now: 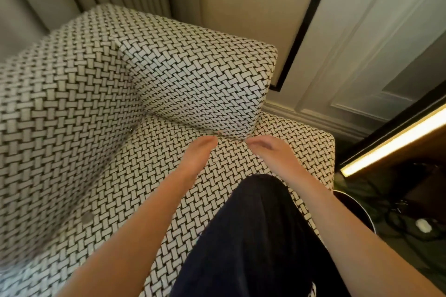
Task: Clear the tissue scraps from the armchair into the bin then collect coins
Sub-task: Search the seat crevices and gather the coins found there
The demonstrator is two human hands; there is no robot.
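The armchair [96, 103] is covered in a black-and-white woven pattern. Both my hands reach to the crease between its seat cushion and its right armrest. My left hand [200, 152] lies flat on the seat, its straight fingers pointing into the crease. My right hand [268, 148] is at the same crease with its fingers curled; whether it pinches anything is hidden. Thin metallic glints [228, 136] show in the crease between the two hands. A round grey coin [87, 217] lies on the seat's left side. No tissue scraps are in view.
My dark-trousered knee [253, 224] rests on the seat front. A dark round container with a light rim [347, 202] stands on the floor right of the chair. Cables and a white plug [423, 224] lie beyond it. Curtains and panelled wall are behind.
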